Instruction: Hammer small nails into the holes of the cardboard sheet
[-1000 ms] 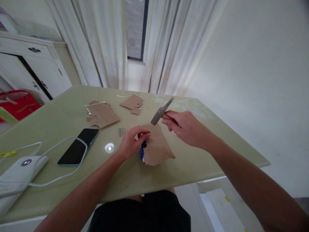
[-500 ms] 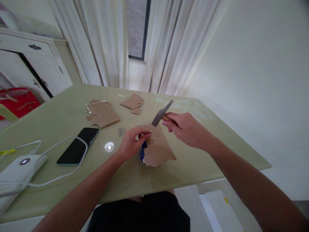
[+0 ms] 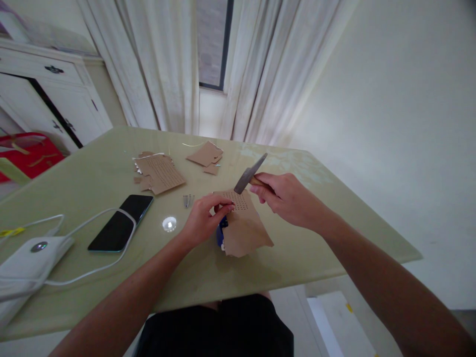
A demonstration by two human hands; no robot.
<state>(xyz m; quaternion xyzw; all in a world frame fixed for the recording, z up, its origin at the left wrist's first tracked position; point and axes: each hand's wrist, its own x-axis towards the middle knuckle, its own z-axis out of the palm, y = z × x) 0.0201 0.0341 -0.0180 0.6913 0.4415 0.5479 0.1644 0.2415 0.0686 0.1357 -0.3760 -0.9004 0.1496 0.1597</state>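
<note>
A torn piece of brown cardboard (image 3: pixel 243 225) with rows of small holes lies on the green table (image 3: pixel 92 181), over a blue object (image 3: pixel 221 233) that is mostly hidden. My left hand (image 3: pixel 204 218) pinches something small at the cardboard's perforated upper edge; I cannot make out what. My right hand (image 3: pixel 288 198) grips the wooden handle of a small hammer (image 3: pixel 250 173), whose metal head hovers just above the holes.
More cardboard pieces (image 3: pixel 159 173) and scraps (image 3: pixel 206 154) lie farther back. A few small nails (image 3: pixel 187 200) and a shiny round disc (image 3: pixel 169 223) sit left of my hand. A black phone (image 3: pixel 121 223), white cable and white device (image 3: pixel 26 258) lie at left.
The hammer head has dipped slightly toward the cardboard's holes. My left hand stays pinched at the same spot.
</note>
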